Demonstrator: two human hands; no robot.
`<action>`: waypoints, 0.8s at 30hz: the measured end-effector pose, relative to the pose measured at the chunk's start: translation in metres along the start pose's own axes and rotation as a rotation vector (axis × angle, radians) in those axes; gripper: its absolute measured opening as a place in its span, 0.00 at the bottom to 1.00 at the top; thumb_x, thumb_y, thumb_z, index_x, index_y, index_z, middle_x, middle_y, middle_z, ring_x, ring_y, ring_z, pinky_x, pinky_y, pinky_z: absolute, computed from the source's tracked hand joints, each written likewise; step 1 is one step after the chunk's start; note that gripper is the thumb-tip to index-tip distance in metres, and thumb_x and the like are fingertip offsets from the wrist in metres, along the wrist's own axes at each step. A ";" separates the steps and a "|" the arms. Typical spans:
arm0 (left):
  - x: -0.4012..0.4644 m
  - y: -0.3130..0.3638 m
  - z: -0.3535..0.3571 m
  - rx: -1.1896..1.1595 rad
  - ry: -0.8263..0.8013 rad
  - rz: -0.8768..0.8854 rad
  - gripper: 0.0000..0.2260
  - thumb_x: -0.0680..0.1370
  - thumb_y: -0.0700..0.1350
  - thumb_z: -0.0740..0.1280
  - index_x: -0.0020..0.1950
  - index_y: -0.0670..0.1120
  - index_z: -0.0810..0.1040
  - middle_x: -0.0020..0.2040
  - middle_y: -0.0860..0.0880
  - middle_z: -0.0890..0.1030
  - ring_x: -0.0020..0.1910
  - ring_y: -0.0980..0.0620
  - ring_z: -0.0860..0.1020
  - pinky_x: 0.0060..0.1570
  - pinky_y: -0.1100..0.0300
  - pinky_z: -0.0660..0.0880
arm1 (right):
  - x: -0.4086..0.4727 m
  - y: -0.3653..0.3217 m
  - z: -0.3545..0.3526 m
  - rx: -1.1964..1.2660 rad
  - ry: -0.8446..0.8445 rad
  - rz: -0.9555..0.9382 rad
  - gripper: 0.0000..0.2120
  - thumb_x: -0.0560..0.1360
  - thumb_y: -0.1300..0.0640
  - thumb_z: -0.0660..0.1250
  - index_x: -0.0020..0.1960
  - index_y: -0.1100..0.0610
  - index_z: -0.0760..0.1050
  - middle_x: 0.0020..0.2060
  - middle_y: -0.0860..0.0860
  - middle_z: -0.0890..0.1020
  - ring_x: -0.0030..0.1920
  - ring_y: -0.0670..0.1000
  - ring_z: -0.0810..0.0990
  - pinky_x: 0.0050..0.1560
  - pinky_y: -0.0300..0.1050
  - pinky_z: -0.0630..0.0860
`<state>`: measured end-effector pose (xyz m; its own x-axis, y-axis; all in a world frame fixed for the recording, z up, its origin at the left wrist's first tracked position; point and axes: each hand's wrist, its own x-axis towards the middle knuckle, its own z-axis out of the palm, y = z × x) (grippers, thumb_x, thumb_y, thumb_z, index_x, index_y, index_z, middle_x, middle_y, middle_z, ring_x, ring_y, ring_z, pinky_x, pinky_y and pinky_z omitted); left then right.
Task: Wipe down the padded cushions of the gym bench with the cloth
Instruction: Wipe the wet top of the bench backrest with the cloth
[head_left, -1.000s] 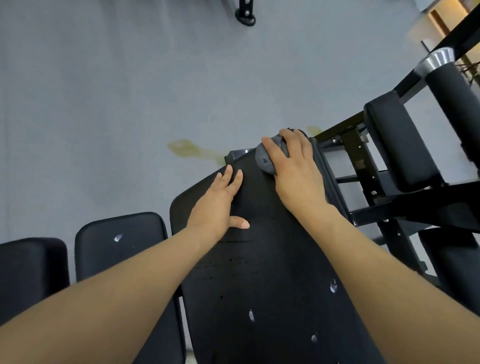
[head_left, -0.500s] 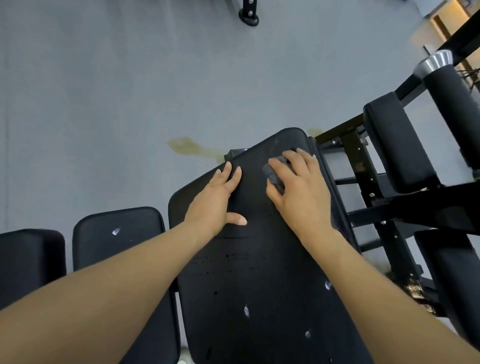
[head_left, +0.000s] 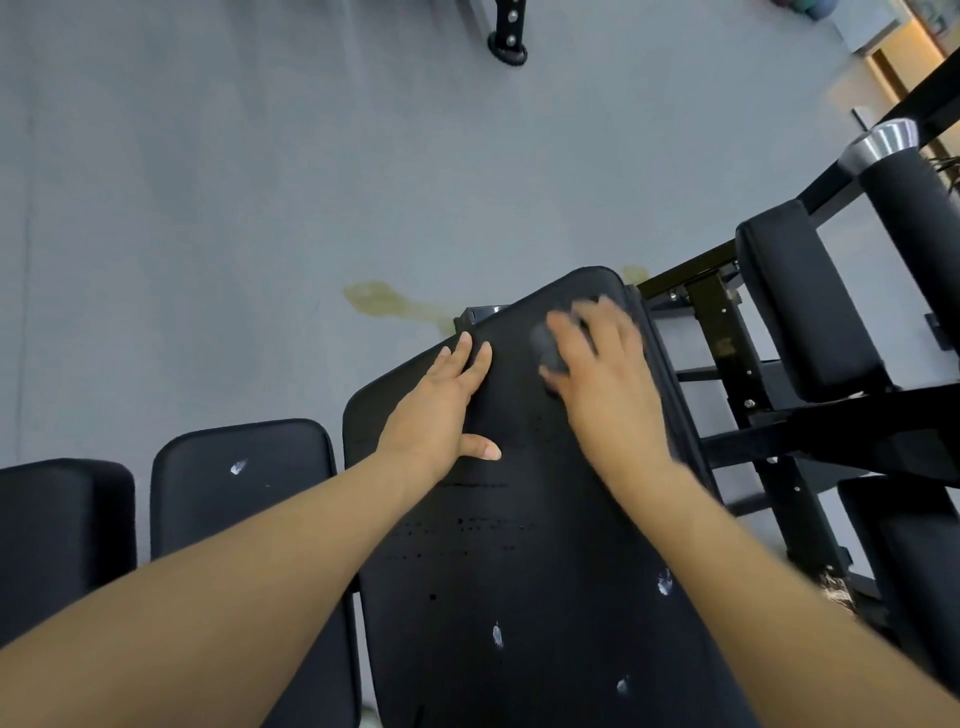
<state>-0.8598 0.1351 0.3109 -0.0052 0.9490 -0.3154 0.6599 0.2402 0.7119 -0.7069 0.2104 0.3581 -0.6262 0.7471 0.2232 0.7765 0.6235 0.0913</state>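
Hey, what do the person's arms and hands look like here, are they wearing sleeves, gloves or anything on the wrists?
Both forearms are bare up to the frame's edge: no sleeves show. The left hand has no glove, ring, watch or band in view. The right hand is also ungloved with a bare wrist, though it is motion-blurred, so small details cannot be told.

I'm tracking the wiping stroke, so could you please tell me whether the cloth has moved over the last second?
Yes. The cloth, under the right hand, slid from the cushion's far edge back toward the person.
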 end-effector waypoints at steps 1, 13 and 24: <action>0.000 0.000 0.000 -0.008 -0.002 0.000 0.48 0.68 0.50 0.74 0.77 0.54 0.43 0.77 0.55 0.39 0.76 0.56 0.43 0.68 0.56 0.62 | -0.022 -0.002 -0.004 -0.006 -0.022 -0.014 0.25 0.68 0.61 0.74 0.63 0.60 0.72 0.62 0.59 0.73 0.67 0.59 0.64 0.64 0.54 0.71; 0.001 0.000 0.001 0.043 0.010 0.014 0.49 0.68 0.51 0.74 0.77 0.53 0.43 0.77 0.54 0.39 0.76 0.55 0.43 0.68 0.56 0.63 | 0.059 0.000 0.015 -0.032 -0.016 0.032 0.21 0.71 0.58 0.71 0.62 0.59 0.72 0.62 0.61 0.72 0.64 0.63 0.67 0.56 0.54 0.73; 0.001 -0.001 0.001 -0.010 0.006 0.012 0.49 0.68 0.50 0.74 0.77 0.54 0.43 0.77 0.54 0.39 0.76 0.56 0.42 0.68 0.60 0.61 | 0.001 0.008 0.007 -0.109 -0.010 -0.174 0.23 0.69 0.54 0.72 0.61 0.60 0.73 0.58 0.62 0.74 0.62 0.62 0.66 0.60 0.56 0.72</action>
<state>-0.8594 0.1359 0.3091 -0.0017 0.9528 -0.3035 0.6527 0.2310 0.7216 -0.7014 0.2179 0.3524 -0.7517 0.6330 0.1851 0.6593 0.7151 0.2322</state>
